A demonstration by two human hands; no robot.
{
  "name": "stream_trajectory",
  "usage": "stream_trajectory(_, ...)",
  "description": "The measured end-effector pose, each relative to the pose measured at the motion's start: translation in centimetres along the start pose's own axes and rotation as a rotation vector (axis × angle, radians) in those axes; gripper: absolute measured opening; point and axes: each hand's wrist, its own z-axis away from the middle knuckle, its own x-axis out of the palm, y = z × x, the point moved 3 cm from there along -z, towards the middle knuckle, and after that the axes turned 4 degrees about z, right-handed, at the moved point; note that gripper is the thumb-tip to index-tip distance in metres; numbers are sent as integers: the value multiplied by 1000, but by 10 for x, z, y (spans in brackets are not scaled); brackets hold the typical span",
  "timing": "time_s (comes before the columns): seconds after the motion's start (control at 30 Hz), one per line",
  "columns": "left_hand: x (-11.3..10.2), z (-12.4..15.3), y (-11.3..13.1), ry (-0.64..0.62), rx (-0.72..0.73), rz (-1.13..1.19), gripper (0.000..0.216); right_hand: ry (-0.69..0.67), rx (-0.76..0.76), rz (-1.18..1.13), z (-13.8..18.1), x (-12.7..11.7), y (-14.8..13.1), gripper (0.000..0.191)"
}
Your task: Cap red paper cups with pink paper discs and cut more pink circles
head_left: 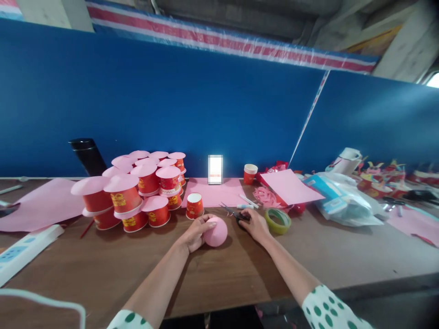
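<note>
Between the thumb and fingers of my left hand (198, 234) is a round pink paper disc (216, 234), held just above the brown table. My right hand (255, 226) is closed around the black handles of a pair of scissors (236, 214), whose blades point up and left. A red paper cup (194, 206) with a white rim stands just beyond my left hand. Behind the scissors lies a pink paper sheet (206, 192). To the right of my right hand, a roll of yellow-green tape (278, 221) rests on the table.
Stacked red cups topped with pink discs (144, 171) crowd the left. A black bottle (88, 155) and a white power strip (27, 251) are farther left. Pink paper scraps (265, 196), a red cup stack (250, 173) and a plastic bag (343, 201) lie right. A blue panel (206, 100) rises behind.
</note>
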Motion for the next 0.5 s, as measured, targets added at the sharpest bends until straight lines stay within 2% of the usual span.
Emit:
stream_trajectory(0.17,3,0,1,22,50,5,31,11,-22,60,1,-2,-3,13)
stream_trajectory(0.5,2,0,-1,144,132,-24,35,71,-97,172,7,-5,-10,17)
